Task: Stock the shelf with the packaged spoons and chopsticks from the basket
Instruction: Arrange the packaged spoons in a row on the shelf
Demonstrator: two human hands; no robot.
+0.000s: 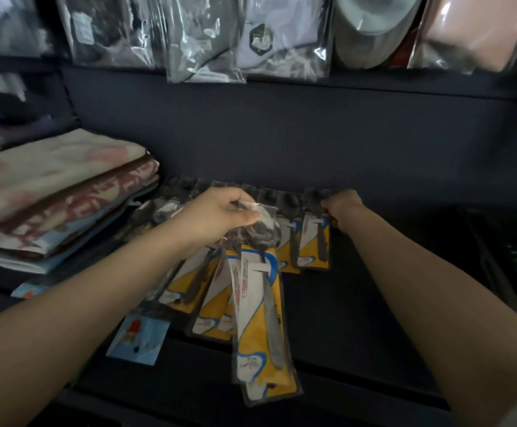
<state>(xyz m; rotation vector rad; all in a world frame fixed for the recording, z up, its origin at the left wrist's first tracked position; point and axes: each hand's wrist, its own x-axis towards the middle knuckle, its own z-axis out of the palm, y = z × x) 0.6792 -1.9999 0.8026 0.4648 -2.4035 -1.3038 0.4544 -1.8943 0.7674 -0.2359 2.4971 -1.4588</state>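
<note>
Beside folded towels [57,192] (stacked): spoon packs [312,241].

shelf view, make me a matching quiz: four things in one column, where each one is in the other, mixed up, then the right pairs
Things
1. left hand
2. right hand
3. folded towels
4. bagged goods

Places or states
A. stacked at the left end of the shelf
B. hanging in clear plastic above the shelf
C. holding a bunch of spoon packs by their tops, tails dangling
D. grip on the top of the rightmost spoon pack in the row lying on the shelf

Pairs: 1-C, 2-D, 3-A, 4-B
</note>
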